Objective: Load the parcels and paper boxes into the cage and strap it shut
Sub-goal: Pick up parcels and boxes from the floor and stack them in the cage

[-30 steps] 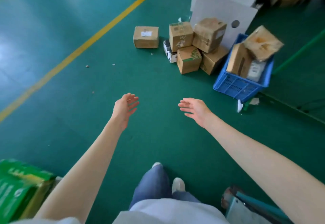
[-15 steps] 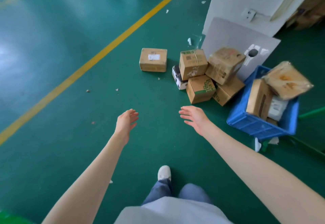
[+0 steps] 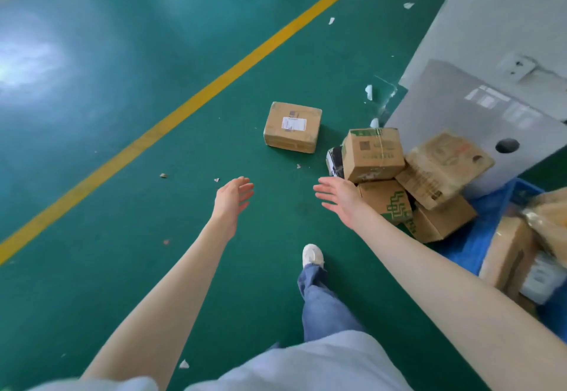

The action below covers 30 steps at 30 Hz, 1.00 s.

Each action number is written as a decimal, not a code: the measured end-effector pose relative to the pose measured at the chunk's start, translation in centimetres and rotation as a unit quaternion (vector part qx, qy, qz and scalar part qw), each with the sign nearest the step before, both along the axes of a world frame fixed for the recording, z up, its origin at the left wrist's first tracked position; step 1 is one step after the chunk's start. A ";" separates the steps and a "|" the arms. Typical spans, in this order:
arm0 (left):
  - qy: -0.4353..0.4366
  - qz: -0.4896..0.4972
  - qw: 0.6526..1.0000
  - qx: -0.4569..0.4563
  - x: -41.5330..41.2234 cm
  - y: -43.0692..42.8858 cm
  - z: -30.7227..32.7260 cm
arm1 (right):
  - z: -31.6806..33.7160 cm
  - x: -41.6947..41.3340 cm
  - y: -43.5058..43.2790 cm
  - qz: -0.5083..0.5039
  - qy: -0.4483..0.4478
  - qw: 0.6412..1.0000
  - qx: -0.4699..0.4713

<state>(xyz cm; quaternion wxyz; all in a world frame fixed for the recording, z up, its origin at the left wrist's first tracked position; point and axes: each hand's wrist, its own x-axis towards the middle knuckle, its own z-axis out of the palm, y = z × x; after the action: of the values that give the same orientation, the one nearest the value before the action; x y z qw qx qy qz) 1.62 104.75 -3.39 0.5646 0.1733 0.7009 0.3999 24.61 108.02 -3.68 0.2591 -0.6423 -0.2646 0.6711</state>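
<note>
A lone brown parcel [image 3: 293, 127] with a white label lies flat on the green floor. To its right, several cardboard boxes form a heap [image 3: 408, 176], one with a green pattern [image 3: 387, 201] at the front. My left hand [image 3: 232, 199] and my right hand [image 3: 339, 199] are stretched out with straight fingers, palms facing each other, and hold nothing. Both hover short of the lone parcel; the right hand overlaps the heap's front box. No cage is in view.
A blue plastic crate [image 3: 472, 243] with more parcels stands at the right edge. A grey-white panel [image 3: 491, 53] rises behind the heap. A yellow line [image 3: 190, 105] crosses the floor diagonally. Paper scraps dot the floor. My shoe [image 3: 312, 255] is stepping forward.
I have walked closer: the parcels and crate have grown and slid down and right in view. Both hands stay empty and extended, now nearer the lone parcel.
</note>
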 end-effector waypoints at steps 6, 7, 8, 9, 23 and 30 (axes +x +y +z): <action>0.004 0.037 0.999 -0.027 -0.5 10.6 -0.6 | -1.5 0.5 12.2 0.013 -0.016 0.999 -0.028; 0.001 0.039 0.999 -0.026 -0.6 12.0 -0.6 | -1.6 0.4 13.7 0.012 -0.020 0.999 -0.029; -0.002 0.041 0.999 -0.024 -0.7 13.6 -0.8 | -1.8 0.2 15.3 0.011 -0.023 0.999 -0.030; -0.002 0.040 0.999 -0.027 -0.8 15.6 -1.3 | -2.1 0.0 17.3 0.010 -0.026 0.999 -0.032; 0.065 -0.074 0.988 -0.116 -5.0 42.4 -13.0 | -13.4 -5.0 39.5 -0.099 -0.105 0.984 -0.108; 0.186 -0.250 0.943 -0.114 -6.5 50.7 -23.0 | -22.7 -4.8 45.5 -0.068 -0.156 0.977 -0.132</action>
<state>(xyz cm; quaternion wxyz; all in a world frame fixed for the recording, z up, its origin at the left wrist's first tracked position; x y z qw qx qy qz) -4.90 155.43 -26.35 0.5218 0.3490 0.7685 0.1236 19.78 153.53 -26.42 0.1727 -0.7841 -0.1667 0.5724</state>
